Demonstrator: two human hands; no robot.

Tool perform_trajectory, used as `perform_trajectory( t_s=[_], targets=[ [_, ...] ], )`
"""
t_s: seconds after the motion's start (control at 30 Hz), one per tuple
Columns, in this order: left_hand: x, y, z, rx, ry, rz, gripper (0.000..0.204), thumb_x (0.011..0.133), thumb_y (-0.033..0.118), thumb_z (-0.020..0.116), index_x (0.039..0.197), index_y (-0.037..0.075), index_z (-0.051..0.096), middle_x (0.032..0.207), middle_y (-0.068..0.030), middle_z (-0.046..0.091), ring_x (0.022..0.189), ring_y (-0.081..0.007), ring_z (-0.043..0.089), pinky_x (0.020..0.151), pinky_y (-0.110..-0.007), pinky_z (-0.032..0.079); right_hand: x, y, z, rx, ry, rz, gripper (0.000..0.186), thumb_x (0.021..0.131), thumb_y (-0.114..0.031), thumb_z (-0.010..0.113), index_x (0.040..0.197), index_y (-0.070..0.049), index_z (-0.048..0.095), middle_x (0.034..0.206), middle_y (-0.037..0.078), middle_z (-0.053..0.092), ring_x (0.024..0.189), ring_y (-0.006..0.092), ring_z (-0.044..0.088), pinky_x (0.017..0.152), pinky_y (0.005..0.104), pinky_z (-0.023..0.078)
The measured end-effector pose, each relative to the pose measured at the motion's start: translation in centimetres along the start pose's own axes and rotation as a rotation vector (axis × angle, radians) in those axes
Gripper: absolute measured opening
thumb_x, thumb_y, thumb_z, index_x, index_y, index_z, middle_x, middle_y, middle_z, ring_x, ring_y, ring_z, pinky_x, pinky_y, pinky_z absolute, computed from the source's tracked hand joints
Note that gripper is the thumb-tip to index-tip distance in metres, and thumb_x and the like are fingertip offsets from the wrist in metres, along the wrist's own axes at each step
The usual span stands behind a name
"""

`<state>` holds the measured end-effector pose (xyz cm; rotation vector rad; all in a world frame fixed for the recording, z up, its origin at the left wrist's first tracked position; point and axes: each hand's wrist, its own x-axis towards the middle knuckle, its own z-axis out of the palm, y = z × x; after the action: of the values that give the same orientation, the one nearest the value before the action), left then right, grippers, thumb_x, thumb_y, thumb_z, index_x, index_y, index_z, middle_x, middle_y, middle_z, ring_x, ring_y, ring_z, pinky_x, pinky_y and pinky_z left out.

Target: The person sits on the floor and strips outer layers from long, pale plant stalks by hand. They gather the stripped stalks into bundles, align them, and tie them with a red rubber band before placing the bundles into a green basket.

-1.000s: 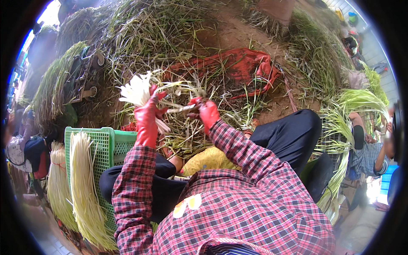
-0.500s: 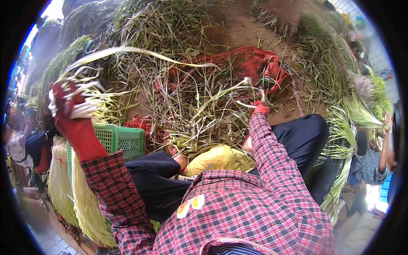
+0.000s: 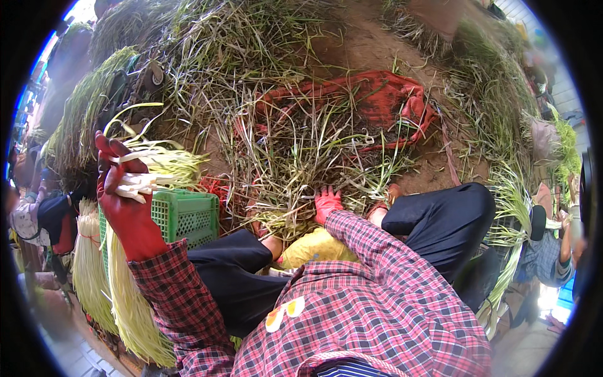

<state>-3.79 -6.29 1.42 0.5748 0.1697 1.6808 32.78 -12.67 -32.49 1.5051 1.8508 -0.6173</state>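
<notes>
My left hand (image 3: 122, 179), in a red glove, is raised at the left with its fingers closed around several pale stalks (image 3: 135, 186). They have thick white lower ends and look like young garlic or spring onions. Long yellow-green leaves trail from the bunch over a green plastic crate (image 3: 188, 217). Low between my knees, my right hand (image 3: 328, 204), also red-gloved, lies on the heap of loose stalks (image 3: 295, 182). Its fingers are spread and I see nothing gripped in them. A yellow sack (image 3: 317, 247) lies just below that hand.
Behind the heap lies a red cloth or sack (image 3: 383, 100) on bare soil. Tied pale bundles (image 3: 88, 270) stand beside the crate. Large grassy piles (image 3: 239, 44) rise at the back, more stalks (image 3: 505, 213) lie right, and another person (image 3: 546, 251) is at the far right.
My right hand has moved left and nearer, from a white-ended stalk down onto the heap. The left hand keeps its bunch, slightly lower and further right; a long leaf no longer swings across.
</notes>
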Motion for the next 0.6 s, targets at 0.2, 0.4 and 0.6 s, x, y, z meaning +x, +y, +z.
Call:
perform_trajectory(
  t_s=[0.2,0.4,0.6],
  targets=[
    [-0.4,-0.9,0.6,0.065,0.061,0.005,0.059,0.083,-0.020,0.045,0.138,0.001,0.047,0.126,-0.0122,0.063,0.116,-0.0271,0.061,0.081,-0.041,0.060,1.5,2.9,-1.3,0.238,0.305,0.017,0.030,0.087,-0.012,0.051,0.114,-0.004,0.061,0.107,0.019,0.068,0.098,0.0351,0.067,0.082,0.0439,0.055],
    [-0.6,-1.5,2.1,0.162,0.113,0.104,0.065,0.082,-0.017,0.049,0.142,0.004,0.043,0.133,-0.0080,0.059,0.118,-0.0245,0.060,0.081,-0.038,0.060,0.8,8.4,-12.8,0.891,0.378,0.246,0.048,0.087,-0.017,0.058,0.131,-0.001,0.052,0.116,0.026,0.063,0.106,0.0382,0.063,0.094,0.0437,0.049],
    [0.9,-4.5,3.1,0.069,0.206,0.053,0.063,0.083,-0.017,0.046,0.142,0.003,0.042,0.130,-0.0105,0.061,0.111,-0.0153,0.064,0.097,-0.033,0.055,2.1,14.2,-40.3,1.112,1.077,-0.302,0.056,0.084,-0.040,0.067,0.120,0.000,0.056,0.113,0.022,0.065,0.101,0.0335,0.064,0.088,0.0429,0.052]
  ],
)
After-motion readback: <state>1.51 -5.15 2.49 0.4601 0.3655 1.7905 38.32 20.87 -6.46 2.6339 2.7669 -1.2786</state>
